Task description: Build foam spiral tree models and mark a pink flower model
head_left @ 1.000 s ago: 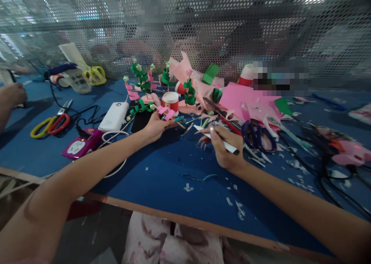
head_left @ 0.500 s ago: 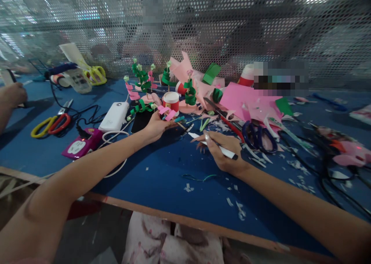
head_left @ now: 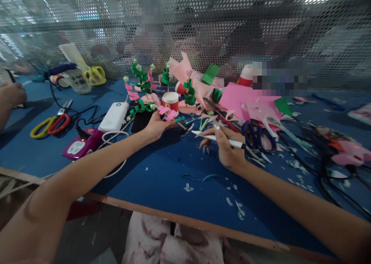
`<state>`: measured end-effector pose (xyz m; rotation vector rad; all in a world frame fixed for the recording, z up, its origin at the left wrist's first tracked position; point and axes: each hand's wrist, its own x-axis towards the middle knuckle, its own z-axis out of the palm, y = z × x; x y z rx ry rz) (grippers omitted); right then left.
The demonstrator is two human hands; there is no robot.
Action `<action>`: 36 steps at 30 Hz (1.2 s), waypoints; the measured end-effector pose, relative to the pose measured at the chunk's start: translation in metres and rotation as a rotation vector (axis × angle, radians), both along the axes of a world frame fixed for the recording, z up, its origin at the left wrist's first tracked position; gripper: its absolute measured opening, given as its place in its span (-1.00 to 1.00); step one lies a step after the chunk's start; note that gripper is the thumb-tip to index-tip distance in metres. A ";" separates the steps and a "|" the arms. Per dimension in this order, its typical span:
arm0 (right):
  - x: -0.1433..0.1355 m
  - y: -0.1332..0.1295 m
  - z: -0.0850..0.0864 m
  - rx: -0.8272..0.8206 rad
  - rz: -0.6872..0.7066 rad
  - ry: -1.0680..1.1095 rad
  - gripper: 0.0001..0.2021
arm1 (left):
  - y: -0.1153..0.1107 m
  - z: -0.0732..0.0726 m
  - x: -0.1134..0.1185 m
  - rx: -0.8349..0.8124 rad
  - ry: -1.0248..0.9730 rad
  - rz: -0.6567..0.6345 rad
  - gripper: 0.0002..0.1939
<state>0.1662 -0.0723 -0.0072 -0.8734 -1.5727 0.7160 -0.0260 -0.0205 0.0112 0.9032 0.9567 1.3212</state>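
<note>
My left hand is closed around a paper flower with a pink curled strip and a pale green bud, its thin stick pointing right. A small teal piece lies by those fingertips. In my right hand is a white marker with a dark rear end, held like a pen, its tip toward the left and apart from the flower. Behind my left hand stand a red and white tub and several paper plants, including a green curled one on a pink base.
A white power bank, a purple socket block and yellow-red scissors lie left. Blue-handled scissors, pink paper and scraps lie right. A perforated metal screen stands behind. Another person's hand is far left.
My right hand has shifted slightly right and up with the marker, which now lies closer to level. My left hand and the flower stay nearly still.
</note>
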 end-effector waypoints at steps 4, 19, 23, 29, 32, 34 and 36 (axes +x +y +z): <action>0.000 0.000 0.000 0.001 0.043 0.004 -0.68 | 0.000 0.000 0.000 0.003 0.006 -0.006 -0.67; 0.000 0.002 -0.002 0.022 -0.004 0.025 -0.68 | -0.001 0.001 0.000 0.035 0.006 -0.040 -0.65; -0.001 0.003 -0.001 0.027 -0.036 0.107 -0.67 | -0.002 0.002 0.000 0.041 0.011 -0.041 -0.64; -0.002 0.003 0.002 -0.016 0.002 0.106 -0.65 | 0.001 -0.001 -0.002 0.044 0.023 -0.040 -0.64; -0.002 0.005 0.001 -0.028 -0.048 0.190 -0.66 | 0.003 -0.003 -0.004 0.050 0.038 -0.068 -0.66; -0.002 0.005 0.001 -0.035 0.012 0.194 -0.66 | 0.003 -0.003 -0.004 0.060 0.032 -0.071 -0.66; -0.001 0.005 0.001 -0.034 0.072 0.170 -0.64 | 0.002 -0.003 -0.004 0.064 0.019 -0.060 -0.64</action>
